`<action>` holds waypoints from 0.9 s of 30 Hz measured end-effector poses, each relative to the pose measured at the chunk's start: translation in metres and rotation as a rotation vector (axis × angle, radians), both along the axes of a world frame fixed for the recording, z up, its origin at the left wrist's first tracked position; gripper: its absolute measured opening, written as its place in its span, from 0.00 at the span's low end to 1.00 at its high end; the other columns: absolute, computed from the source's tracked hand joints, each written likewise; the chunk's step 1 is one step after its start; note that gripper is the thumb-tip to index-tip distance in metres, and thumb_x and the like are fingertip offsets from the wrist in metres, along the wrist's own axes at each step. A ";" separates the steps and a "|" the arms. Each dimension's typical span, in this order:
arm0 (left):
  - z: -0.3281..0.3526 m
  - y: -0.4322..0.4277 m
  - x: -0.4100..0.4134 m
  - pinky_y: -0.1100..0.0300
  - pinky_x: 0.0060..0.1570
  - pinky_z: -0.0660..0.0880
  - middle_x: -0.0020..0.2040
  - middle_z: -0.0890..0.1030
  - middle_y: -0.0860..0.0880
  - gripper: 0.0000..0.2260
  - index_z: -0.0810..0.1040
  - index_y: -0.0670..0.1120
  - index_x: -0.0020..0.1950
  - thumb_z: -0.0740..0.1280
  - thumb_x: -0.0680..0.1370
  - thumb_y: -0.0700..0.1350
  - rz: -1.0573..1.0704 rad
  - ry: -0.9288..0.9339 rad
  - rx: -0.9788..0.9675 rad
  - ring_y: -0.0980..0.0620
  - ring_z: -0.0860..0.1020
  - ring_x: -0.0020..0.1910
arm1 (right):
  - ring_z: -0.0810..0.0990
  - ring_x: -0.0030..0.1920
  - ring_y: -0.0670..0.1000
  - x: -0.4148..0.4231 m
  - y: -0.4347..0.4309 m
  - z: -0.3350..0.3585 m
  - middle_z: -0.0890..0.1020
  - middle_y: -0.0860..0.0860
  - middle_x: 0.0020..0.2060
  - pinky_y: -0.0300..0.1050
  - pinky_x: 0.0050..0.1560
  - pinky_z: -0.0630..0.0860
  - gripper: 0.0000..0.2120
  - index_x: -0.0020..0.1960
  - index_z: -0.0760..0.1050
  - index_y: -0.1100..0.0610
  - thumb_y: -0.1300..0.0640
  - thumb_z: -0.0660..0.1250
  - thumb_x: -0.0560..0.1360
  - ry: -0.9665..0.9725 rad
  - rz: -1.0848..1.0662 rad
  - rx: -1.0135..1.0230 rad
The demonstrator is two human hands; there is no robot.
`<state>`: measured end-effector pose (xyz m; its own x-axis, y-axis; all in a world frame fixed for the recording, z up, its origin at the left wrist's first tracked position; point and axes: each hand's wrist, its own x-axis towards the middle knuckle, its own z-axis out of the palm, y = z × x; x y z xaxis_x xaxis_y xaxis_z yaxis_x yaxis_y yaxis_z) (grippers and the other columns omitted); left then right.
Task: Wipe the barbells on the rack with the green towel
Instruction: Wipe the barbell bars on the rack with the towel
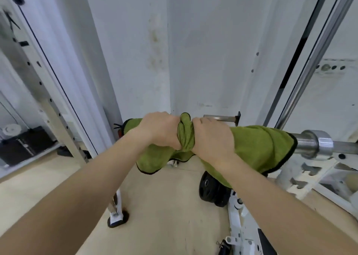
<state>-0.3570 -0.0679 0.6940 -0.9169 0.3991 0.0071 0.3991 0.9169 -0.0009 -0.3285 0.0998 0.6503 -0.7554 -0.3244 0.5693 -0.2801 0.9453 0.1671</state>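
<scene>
Both hands clamp the green towel around a barbell on the white rack.

The left grip and right grip sit side by side in the middle of the view, almost touching. Each has its fingers curled fully over the towel and the bar under it, with a bunch of cloth pinched up between them. The towel is wrapped along the bar from left of the left grip to just short of the shiny collar on the right, and its black-edged corners hang below. Bare steel of the barbell shows only at the right. Black weight plates stand on the pale floor beneath the right wrist, and a second bar leans steeply at far right.
</scene>
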 end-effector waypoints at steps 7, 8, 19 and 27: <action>0.013 -0.008 -0.013 0.55 0.40 0.80 0.40 0.82 0.53 0.18 0.78 0.52 0.46 0.75 0.64 0.61 -0.015 -0.260 0.025 0.50 0.81 0.41 | 0.76 0.31 0.54 -0.003 0.001 0.004 0.75 0.49 0.30 0.42 0.29 0.62 0.12 0.38 0.70 0.54 0.54 0.73 0.63 -0.001 0.020 0.041; 0.003 -0.010 -0.009 0.57 0.35 0.76 0.37 0.80 0.53 0.18 0.76 0.51 0.45 0.73 0.64 0.61 -0.028 -0.091 0.008 0.50 0.80 0.38 | 0.76 0.31 0.53 -0.005 0.001 0.017 0.74 0.47 0.30 0.42 0.28 0.61 0.14 0.37 0.69 0.53 0.48 0.72 0.65 -0.213 0.053 0.016; 0.011 -0.001 -0.003 0.58 0.33 0.73 0.37 0.78 0.53 0.21 0.75 0.50 0.46 0.75 0.63 0.62 -0.011 -0.098 -0.066 0.50 0.78 0.37 | 0.79 0.34 0.54 0.000 0.002 0.002 0.79 0.49 0.35 0.43 0.31 0.62 0.16 0.42 0.74 0.53 0.44 0.74 0.65 -0.001 0.085 0.063; 0.004 0.075 -0.006 0.58 0.38 0.75 0.41 0.80 0.54 0.22 0.77 0.51 0.51 0.74 0.62 0.61 -0.120 -0.093 -0.049 0.49 0.79 0.40 | 0.80 0.38 0.53 0.019 0.107 -0.004 0.80 0.49 0.39 0.46 0.37 0.74 0.19 0.49 0.78 0.54 0.42 0.72 0.65 0.012 -0.025 0.049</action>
<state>-0.3627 0.0070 0.6981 -0.8585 0.5033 -0.0983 0.5060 0.8626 -0.0024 -0.3095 0.2068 0.6464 -0.7566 -0.3336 0.5624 -0.2544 0.9425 0.2169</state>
